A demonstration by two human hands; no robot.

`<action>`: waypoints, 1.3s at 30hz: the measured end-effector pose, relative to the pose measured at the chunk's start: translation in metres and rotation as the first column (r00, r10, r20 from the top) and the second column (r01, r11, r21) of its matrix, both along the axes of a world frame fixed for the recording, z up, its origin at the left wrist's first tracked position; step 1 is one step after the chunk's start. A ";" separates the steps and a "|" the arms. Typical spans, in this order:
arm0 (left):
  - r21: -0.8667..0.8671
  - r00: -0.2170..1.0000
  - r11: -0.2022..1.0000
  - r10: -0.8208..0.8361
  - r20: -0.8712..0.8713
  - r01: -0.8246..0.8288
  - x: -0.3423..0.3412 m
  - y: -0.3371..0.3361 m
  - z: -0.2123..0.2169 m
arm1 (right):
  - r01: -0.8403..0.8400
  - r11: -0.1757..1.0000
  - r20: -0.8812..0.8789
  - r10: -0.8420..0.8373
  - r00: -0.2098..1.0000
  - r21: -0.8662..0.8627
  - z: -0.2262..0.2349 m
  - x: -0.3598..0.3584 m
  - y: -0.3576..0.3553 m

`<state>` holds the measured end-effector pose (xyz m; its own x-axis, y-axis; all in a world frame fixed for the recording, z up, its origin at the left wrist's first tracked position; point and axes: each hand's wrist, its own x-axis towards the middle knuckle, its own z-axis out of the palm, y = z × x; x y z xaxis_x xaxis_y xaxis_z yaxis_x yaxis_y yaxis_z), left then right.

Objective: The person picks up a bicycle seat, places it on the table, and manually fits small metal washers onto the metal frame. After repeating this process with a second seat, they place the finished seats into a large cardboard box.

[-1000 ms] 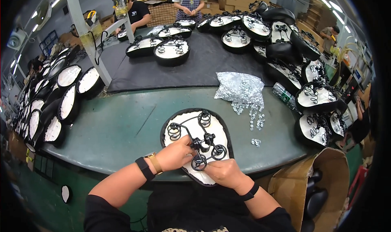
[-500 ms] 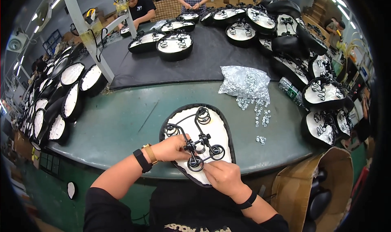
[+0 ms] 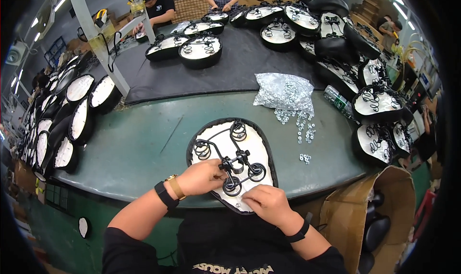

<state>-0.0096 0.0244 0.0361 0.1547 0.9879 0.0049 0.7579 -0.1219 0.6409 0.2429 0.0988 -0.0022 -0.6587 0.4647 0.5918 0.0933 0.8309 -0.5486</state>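
Observation:
A bicycle saddle [image 3: 218,132] lies upside down at the table's near edge, white underside up, black rim around it, its narrow nose toward me. On it sits a black wire spring frame [image 3: 214,143] with coil springs and a clamp in the middle. My left hand [image 3: 202,177] is closed at the frame's left side, thumb and fingers against it beside the clamp and near coil. My right hand [image 3: 266,203] is over the right edge of the nose, fingers pinched together; whatever is in them is hidden. A small shiny nut [image 3: 238,205] shows on the nose by its fingertips.
Loose nuts [image 3: 305,130] spill from a clear plastic bag [image 3: 284,92] beyond the saddle. More saddles [image 3: 377,105] are piled at right, at left and at the back. A cardboard box [image 3: 384,216] stands at the lower right. Two people work across the table.
My right hand has drawn away from the near coil, leaving a nut visible on the nose. My left hand stays by the clamp. The whole view has shifted slightly.

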 end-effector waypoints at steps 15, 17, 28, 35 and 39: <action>0.588 0.942 0.783 0.321 -0.098 -0.206 0.063 -0.076 0.034 | -0.107 0.502 -0.011 0.191 0.981 -0.858 0.036 0.001 -0.027; 0.623 0.921 0.742 0.380 -0.085 -0.249 0.080 -0.086 0.024 | -0.120 0.312 -0.058 0.201 0.978 -0.942 0.036 0.000 -0.033; 0.546 0.843 0.716 0.536 -0.029 -0.436 0.089 -0.100 0.019 | -0.081 0.401 0.002 0.203 0.979 -0.913 0.035 -0.006 -0.052; 0.285 0.881 0.845 0.377 0.284 -0.453 0.092 -0.096 0.013 | -0.164 0.592 -0.057 0.195 0.979 -0.789 0.037 0.003 -0.045; 0.326 0.865 0.832 0.314 0.390 -0.449 0.097 -0.092 0.006 | -0.170 0.251 -0.130 0.166 0.977 -0.953 0.028 0.007 -0.042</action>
